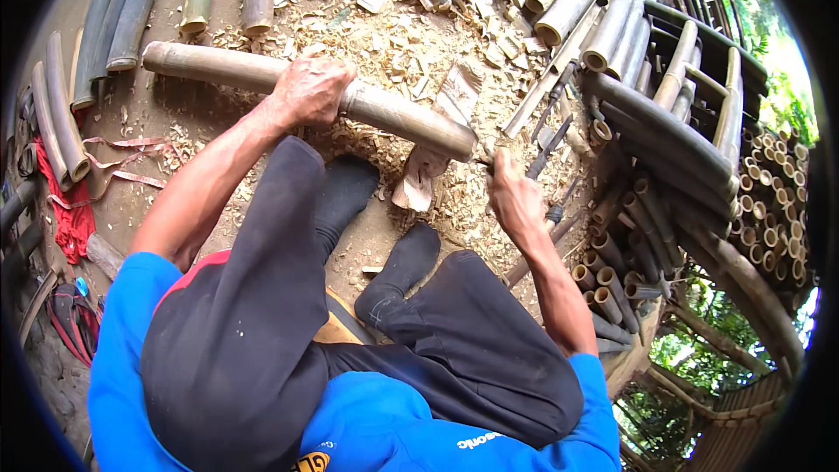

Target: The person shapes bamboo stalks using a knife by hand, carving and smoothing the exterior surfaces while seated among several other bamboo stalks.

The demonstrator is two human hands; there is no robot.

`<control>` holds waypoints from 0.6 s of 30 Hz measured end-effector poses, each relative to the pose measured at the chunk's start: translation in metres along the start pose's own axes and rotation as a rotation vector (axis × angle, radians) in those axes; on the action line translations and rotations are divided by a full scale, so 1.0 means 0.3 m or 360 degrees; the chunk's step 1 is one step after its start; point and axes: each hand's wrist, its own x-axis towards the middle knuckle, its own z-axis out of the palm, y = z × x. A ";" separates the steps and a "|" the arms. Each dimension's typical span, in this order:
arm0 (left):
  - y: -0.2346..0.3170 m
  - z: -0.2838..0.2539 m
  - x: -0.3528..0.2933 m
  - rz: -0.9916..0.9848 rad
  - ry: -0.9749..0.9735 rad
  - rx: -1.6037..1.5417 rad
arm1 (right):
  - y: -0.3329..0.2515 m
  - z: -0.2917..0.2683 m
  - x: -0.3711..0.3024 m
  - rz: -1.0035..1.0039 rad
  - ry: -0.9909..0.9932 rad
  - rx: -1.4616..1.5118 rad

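Observation:
A long brown bamboo pole (218,65) lies slanted across my knees, above a floor of shavings. My left hand (308,92) is wrapped around its middle and holds it up. My right hand (514,194) is closed on the handle of a small cutting tool (486,160), whose blade meets the pole's right end (454,142). The blade itself is mostly hidden by my fingers. My legs in black trousers and black socks (404,267) stretch out below the pole.
Cut bamboo tubes (572,0) are stacked at the top and right, with a rack of poles (673,131). Split green bamboo halves (114,17) lie at the left beside red cloth (70,218). Wood chips (402,44) cover the floor. Hand tools (551,144) lie at the right.

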 end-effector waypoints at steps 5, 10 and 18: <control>-0.009 -0.018 -0.054 -0.0078 -0.0124 0.0168 | -0.111 -0.131 0.052 -0.0044 -0.0230 0.0127; 0.003 0.015 -0.079 0.0046 0.0344 0.0254 | -0.179 -0.219 0.010 -0.0643 0.0656 0.0500; 0.010 0.068 -0.110 0.0032 0.0488 0.0343 | -0.084 -0.161 0.038 0.0156 -0.0166 0.0163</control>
